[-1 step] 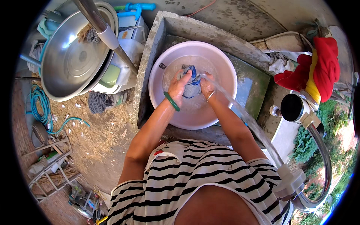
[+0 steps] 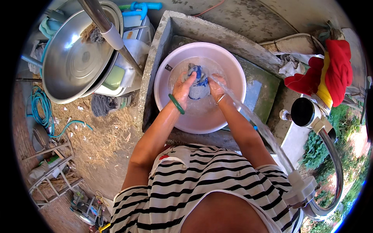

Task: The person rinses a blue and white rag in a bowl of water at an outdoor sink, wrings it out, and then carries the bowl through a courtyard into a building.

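Note:
A pink plastic basin (image 2: 237,105) of cloudy water stands in a concrete trough. Inside it, a wet, bunched grey-and-blue cloth (image 2: 199,91) is between my hands. My left hand (image 2: 182,88), with a green bangle at the wrist, grips the cloth's left side, its thumb on top. At the cloth's right edge is my right hand (image 2: 216,86), with a thin light bangle; its fingers curl against the fabric and are partly hidden by the water. A clear stream (image 2: 256,118) runs from the tap (image 2: 301,190) into the basin beside my right hand.
The concrete trough (image 2: 155,58) surrounds the basin. Large metal bowls (image 2: 64,73) with a scrubber lean at the left, beside a metal pole (image 2: 95,17). The tap's curved pipe (image 2: 338,171) rises at the right, near a red-and-yellow cloth (image 2: 336,70). A blue hose (image 2: 40,106) lies coiled at far left.
The cloth bunch has shifted slightly in my grip, and more grey fabric shows at its top. My hands have barely moved, and the water still runs.

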Tool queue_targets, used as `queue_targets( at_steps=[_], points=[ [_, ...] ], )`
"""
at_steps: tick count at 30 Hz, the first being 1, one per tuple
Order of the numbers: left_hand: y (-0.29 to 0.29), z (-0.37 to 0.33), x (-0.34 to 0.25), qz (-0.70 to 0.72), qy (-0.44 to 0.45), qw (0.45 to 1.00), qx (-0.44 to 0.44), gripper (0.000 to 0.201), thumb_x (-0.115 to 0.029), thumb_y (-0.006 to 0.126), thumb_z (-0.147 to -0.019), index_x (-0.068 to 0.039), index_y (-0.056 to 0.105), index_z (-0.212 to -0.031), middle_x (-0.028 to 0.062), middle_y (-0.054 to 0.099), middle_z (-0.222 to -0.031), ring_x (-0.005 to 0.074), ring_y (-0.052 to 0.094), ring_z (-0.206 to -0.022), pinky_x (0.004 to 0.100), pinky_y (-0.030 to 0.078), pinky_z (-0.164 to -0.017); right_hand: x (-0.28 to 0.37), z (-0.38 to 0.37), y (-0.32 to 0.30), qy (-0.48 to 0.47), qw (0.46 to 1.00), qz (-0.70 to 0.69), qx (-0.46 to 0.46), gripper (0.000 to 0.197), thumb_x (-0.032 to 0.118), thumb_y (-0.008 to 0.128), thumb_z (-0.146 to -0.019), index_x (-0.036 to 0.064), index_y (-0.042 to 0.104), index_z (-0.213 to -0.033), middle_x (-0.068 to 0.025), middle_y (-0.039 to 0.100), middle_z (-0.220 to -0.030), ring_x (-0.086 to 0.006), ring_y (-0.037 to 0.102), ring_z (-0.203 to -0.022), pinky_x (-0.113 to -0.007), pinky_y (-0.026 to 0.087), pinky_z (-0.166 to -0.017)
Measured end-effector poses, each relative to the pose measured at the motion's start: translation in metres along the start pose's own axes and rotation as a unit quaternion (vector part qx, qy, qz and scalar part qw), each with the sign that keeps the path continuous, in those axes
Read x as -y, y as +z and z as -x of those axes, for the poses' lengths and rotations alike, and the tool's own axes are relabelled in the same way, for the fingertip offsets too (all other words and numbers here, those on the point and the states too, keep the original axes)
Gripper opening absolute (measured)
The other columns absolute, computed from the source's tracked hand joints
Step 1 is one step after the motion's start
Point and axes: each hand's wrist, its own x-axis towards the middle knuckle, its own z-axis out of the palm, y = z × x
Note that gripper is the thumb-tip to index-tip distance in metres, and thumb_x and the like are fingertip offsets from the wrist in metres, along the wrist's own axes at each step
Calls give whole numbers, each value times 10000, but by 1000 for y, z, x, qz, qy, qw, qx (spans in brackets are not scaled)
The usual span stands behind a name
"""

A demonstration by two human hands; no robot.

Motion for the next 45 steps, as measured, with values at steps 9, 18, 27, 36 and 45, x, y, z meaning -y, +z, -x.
queue_targets(
  at_steps=[9, 18, 27, 36, 45],
  points=[
    [-61, -9, 15, -157, -165, 965, -130, 695, -352, 539, -875, -318, 138, -1442, 30, 182, -1501, 424, 178, -1337, 708, 235, -938, 36, 13, 3, -57, 916, 389, 79, 459, 335, 658, -745, 96, 569, -1126, -173, 403, -1293, -358, 383, -1197, -443, 367, -969],
    [-74, -21, 23, -95, -212, 967, -103, 783, -463, 495, -882, -116, 93, -1457, 192, 107, -1493, 401, 162, -1350, 610, 252, -1017, 5, -6, -17, 130, 962, 109, 214, 408, 311, 612, -838, 46, 581, -1147, -111, 579, -1186, -338, 574, -1011, -385, 456, -881],
    [-34, -8, 38, 128, -130, 980, 82, 473, -405, 502, -905, -41, 512, -1206, 84, 591, -1176, 237, 549, -1103, 411, 383, -998, 68, 38, -43, 336, 741, -557, 170, 450, 330, 543, -889, 27, 504, -1219, -89, 564, -1201, -223, 529, -1096, -368, 399, -972],
    [-18, 45, 5, 155, -83, 980, 87, 425, -345, 693, -791, -49, 594, -1079, 86, 649, -1023, 226, 617, -949, 382, 470, -873, 61, 46, -62, 359, 585, -717, 121, 399, 306, 477, -850, 39, 581, -1128, -117, 597, -1164, -270, 544, -1090, -435, 385, -985],
    [-23, 67, -23, 79, 79, 989, 95, 261, -124, 657, -807, -68, 597, -1055, 70, 653, -951, 152, 620, -853, 305, 496, -786, 58, 21, -71, 237, 715, -656, -43, 202, 166, 578, -839, 66, 591, -1014, -44, 620, -970, -186, 575, -896, -326, 424, -851]
  ],
)
